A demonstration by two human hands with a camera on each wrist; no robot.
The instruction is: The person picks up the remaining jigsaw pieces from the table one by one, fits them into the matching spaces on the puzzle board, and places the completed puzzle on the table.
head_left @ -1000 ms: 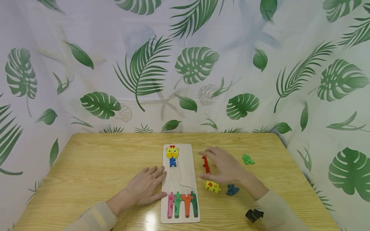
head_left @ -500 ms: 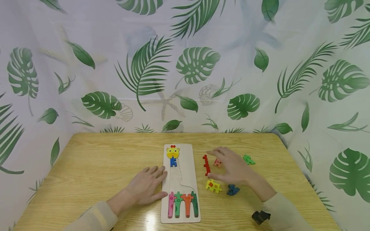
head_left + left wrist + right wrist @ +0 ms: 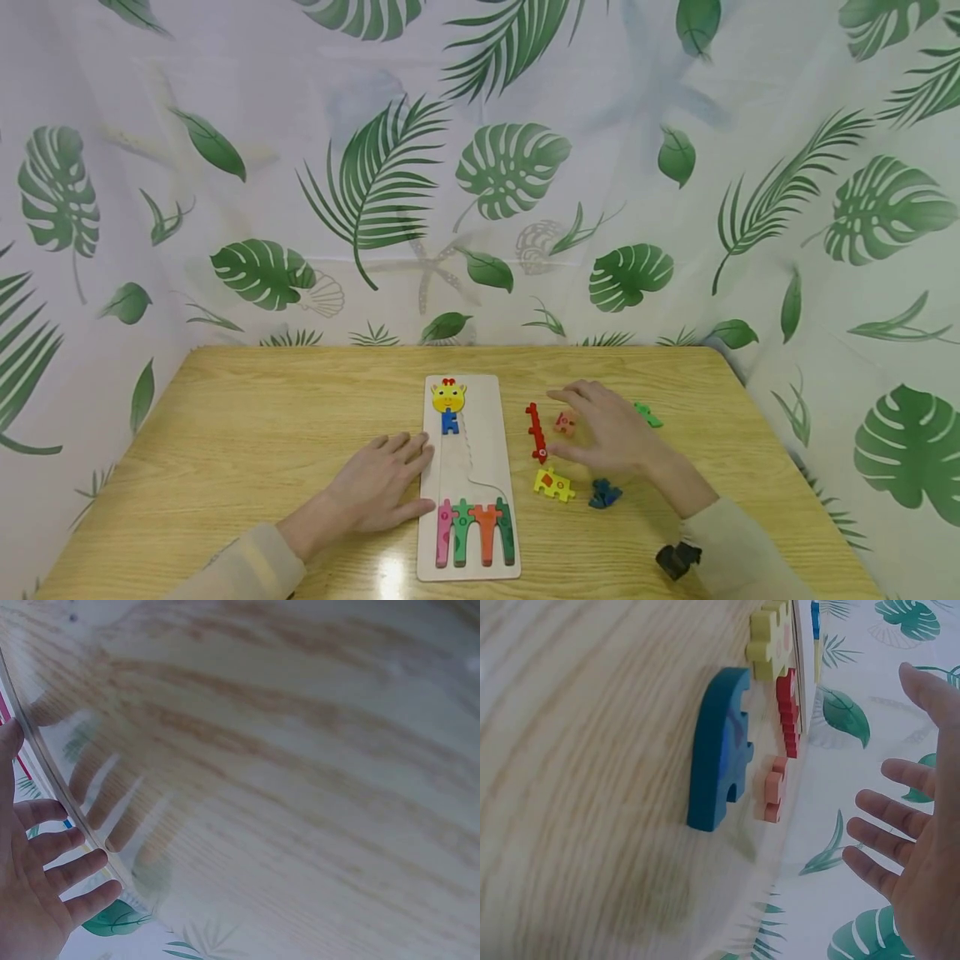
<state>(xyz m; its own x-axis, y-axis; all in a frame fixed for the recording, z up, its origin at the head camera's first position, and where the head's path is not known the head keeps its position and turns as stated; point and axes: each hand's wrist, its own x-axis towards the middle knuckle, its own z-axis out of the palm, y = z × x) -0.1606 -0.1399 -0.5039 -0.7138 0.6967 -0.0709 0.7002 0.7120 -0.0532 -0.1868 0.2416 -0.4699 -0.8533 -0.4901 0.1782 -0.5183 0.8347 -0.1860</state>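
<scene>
My left hand lies with its fingers spread, fingertips at the left edge of a pale wooden puzzle board. On the board are a yellow giraffe head, a blue piece below it, and several leg pieces at the bottom. Held over the table right of the board, my right hand has parted fingers and nothing in it. Near it lie a long red puzzle piece, a salmon-pink piece, a yellow piece and a dark blue piece. A green piece is partly hidden behind the hand.
The wooden table reaches back to a white curtain printed with green leaves, which also hangs along both sides. A small black object sits at the right sleeve.
My right hand has drawn back to the right, off the red piece, uncovering the red and salmon-pink pieces and partly covering the green one. The left hand stays at the board's edge.
</scene>
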